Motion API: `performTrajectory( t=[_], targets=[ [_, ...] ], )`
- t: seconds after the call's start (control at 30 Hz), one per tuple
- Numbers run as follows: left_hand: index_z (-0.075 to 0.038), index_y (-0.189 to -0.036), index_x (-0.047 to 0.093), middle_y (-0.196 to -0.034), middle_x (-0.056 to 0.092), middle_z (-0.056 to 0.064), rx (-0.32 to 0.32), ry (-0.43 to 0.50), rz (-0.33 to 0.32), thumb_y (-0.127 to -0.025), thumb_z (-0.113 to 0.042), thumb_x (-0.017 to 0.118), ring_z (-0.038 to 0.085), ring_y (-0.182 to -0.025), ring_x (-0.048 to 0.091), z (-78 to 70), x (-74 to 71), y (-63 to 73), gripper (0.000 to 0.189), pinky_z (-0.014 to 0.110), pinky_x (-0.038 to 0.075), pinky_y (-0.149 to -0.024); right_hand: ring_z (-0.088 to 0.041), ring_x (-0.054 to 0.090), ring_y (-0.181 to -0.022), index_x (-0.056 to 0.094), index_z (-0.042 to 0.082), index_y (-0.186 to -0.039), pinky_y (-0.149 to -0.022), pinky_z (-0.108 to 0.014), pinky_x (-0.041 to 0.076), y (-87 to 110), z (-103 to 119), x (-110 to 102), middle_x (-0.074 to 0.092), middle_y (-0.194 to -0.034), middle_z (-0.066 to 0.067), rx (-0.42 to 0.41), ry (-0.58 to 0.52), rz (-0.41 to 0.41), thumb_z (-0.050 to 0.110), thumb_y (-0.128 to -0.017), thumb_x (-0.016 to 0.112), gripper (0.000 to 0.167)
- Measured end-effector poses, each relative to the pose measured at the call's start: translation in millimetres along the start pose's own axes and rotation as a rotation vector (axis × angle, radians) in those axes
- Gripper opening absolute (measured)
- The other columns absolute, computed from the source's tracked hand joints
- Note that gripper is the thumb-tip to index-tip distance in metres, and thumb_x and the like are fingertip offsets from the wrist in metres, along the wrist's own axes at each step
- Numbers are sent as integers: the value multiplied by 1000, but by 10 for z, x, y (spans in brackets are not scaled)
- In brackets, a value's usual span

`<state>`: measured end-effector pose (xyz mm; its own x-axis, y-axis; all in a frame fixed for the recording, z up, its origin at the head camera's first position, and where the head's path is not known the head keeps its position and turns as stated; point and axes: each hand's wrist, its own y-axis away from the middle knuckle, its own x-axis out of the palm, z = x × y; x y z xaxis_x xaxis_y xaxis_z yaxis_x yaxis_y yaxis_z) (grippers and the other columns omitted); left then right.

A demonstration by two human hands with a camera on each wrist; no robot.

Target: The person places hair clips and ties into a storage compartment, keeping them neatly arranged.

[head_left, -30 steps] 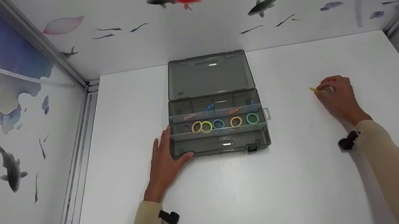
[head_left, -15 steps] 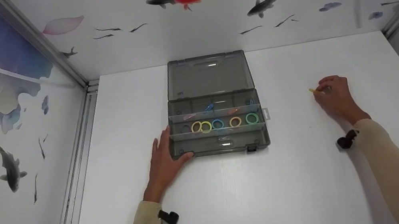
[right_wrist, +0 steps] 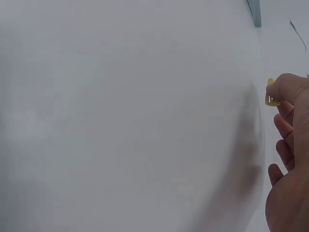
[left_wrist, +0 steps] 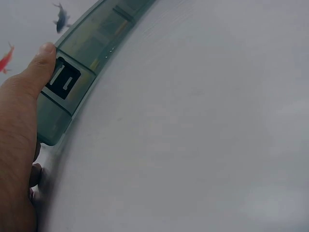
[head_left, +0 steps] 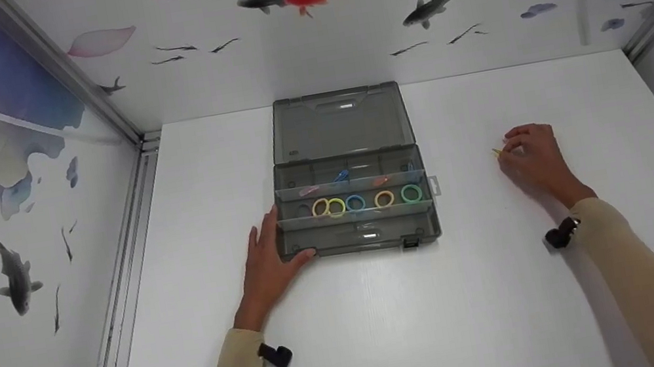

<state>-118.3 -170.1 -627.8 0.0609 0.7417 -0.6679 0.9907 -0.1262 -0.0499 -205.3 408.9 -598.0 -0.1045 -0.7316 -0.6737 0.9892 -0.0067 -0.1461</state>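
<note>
In the head view my right hand (head_left: pixel 533 162) pinches a small yellow hair clip (right_wrist: pixel 271 94) between thumb and forefinger, to the right of a grey see-through organizer box (head_left: pixel 336 235). The other fingers of that hand curve loosely. My left hand (head_left: pixel 267 276) rests against the box's left side with fairly straight fingers, its thumb on the front wall. Inside the middle compartment lies a row of several coloured rings, among them a green ring (head_left: pixel 403 196). A blue clip (head_left: pixel 342 176), a pink piece (head_left: pixel 309 191) and an orange piece (head_left: pixel 381 181) lie in the back compartment.
The box's lid (head_left: pixel 339 125) lies folded back toward the rear wall (head_left: pixel 340 62). A black latch (head_left: pixel 410 242) sits on the front edge. Everything stands on a white table (head_left: pixel 379 334). Metal framing (head_left: pixel 129 270) runs along the left side.
My right hand has moved slightly left, toward the box, with the yellow hair clip still pinched. The left hand and the box have stayed in place.
</note>
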Motion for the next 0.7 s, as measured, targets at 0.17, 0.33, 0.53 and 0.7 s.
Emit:
performTrajectory(
  t=[0.17, 0.33, 0.53, 0.7],
  targets=[
    [-32, -179, 16, -181, 27, 10, 0, -1, 1, -88, -78, 78, 42, -169, 14, 2, 3, -4, 119, 64, 21, -133, -42, 44, -132, 75, -5, -91, -107, -59, 34, -65, 153, 120, 64, -128, -26, -137, -40, -32, -5, -97, 78, 7],
    [-33, -179, 16, -182, 27, 11, -7, 0, 4, -88, -78, 78, 45, -168, 12, 4, 2, 1, 119, 68, 23, -131, -40, 46, -131, 76, -4, -90, -109, -58, 36, -131, 343, 257, 66, -128, -24, -206, -50, -12, -8, -96, 80, 8],
    [-35, -179, 16, -182, 26, 9, -24, -3, 8, -87, -79, 78, 47, -168, 12, 2, 4, 5, 119, 72, 25, -129, -38, 46, -130, 78, 0, -90, -111, -62, 37, -207, 630, 423, 66, -126, -20, -225, -70, 41, -5, -96, 81, 8],
    [-34, -179, 16, -183, 24, 10, -31, -24, 6, -88, -79, 77, 50, -167, 12, 0, 15, 2, 119, 77, 28, -125, -38, 46, -131, 79, 2, -90, -113, -62, 35, -279, 862, 535, 67, -127, -20, -282, -83, 83, -3, -96, 83, 8]
  ],
)
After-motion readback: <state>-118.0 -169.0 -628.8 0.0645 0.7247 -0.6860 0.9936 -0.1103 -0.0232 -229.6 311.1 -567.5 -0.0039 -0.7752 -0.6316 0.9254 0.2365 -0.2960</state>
